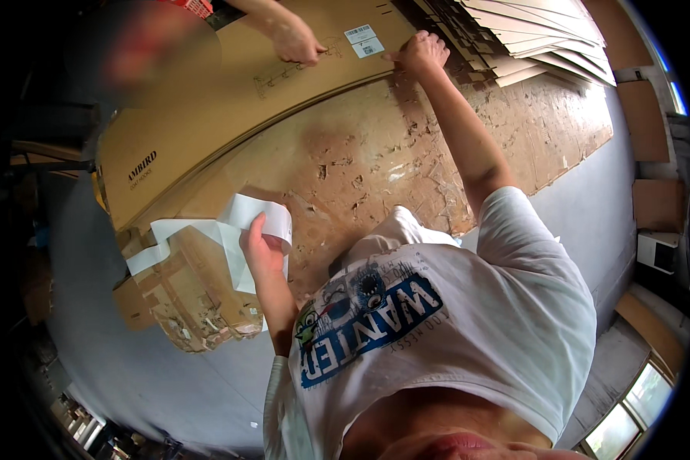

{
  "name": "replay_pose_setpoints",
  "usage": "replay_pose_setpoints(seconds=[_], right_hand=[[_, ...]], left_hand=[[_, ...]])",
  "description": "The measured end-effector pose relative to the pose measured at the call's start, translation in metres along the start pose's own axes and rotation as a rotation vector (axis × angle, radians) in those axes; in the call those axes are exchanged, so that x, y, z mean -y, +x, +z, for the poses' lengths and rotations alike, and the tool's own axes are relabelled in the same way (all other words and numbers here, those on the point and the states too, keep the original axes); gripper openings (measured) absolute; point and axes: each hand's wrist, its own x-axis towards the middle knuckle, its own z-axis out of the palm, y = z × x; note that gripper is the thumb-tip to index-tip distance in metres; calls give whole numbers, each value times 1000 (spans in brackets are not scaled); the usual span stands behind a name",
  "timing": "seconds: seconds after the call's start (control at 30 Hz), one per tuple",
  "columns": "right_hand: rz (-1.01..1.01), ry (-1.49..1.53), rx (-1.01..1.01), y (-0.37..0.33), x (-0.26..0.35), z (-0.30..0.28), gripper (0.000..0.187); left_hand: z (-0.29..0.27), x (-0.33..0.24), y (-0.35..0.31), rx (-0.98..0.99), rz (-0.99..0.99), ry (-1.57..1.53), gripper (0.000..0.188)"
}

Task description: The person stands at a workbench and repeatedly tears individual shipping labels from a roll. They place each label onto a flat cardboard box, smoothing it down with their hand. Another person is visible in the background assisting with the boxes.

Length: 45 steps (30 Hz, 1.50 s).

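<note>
In my left hand (264, 251) is a curling strip of white label paper (245, 208). It is pinched between thumb and fingers, and its tail trails over a taped cardboard box (199, 287). My right arm stretches far ahead. My right hand (424, 54) is closed at the near right edge of a long flattened cardboard carton (230, 115), its fingers curled and the thumb toward the label. A white printed label (364, 41) lies on the carton just left of that hand. The undersides of my right fingers are hidden.
Across from me, another person's hand (297, 40) touches the carton. Flat cardboard sheets (540, 34) are stacked at the far right. Under everything lies a worn, scuffed cardboard-covered worktop (360, 161). A red basket (195, 6) shows at the far edge.
</note>
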Motion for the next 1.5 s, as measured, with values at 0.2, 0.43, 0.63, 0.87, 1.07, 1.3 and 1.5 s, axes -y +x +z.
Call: replay_pose_setpoints(seconds=[0.2,0.43,0.63,0.87,1.07,1.3,1.5], right_hand=[[307,1130,271,33,-34,9,37],[279,1626,164,29,-12,-87,20],[84,1831,55,185,-135,-131,34],[144,2432,237,155,-183,-199,48],[279,2086,324,-35,-98,-79,36],[178,1993,-119,0,-111,-98,24],[428,1951,-387,99,-189,-106,16]], left_hand=[[-17,8,6,-58,-17,-37,36],[-17,14,12,-126,-81,112,24],[-3,25,10,-75,-118,159,24],[-49,74,36,73,-100,193,20],[25,58,15,-112,-139,198,27],[16,54,14,-115,-185,277,31],[39,58,6,-92,-218,297,24]])
